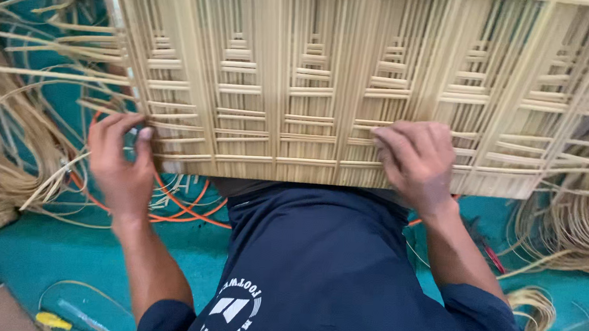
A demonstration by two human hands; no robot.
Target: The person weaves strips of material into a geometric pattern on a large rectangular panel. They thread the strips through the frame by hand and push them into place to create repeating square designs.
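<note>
Loose pale cane strips (11, 142) are trailing in a tangle at the far left, spilling over a teal floor covering (24, 254). A small yellow-handled tool (53, 320) is lying at the bottom left corner on that covering, beside a thin curling strand. An orange cord (182, 210) is looping across the teal just under the panel's left end, partly hidden behind the forearm.

The left hand (119, 162) is pinching a single flat strip end at the left edge of a wide woven panel of pale flat cane strips (310, 88), thumb and fingers closed on it where the loose weaving ends are sticking out sideways. The panel is stretching across nearly the whole upper view, tilted toward the camera over the person's lap, its horizontal strips stepping through upright ones in repeating tapered columns.

A dark navy short-sleeved shirt (323, 264) is filling the lower centre, bearing a round white printed emblem near the bottom edge, seen upside down.

The right hand (415, 160) is pressing flat on the panel's lower edge, fingers curled over the bottom rows, gripping the woven strips there. Further bundles of pale cane strands (566, 227) are curving at the far right, lying on the teal covering near a thin red strand.
</note>
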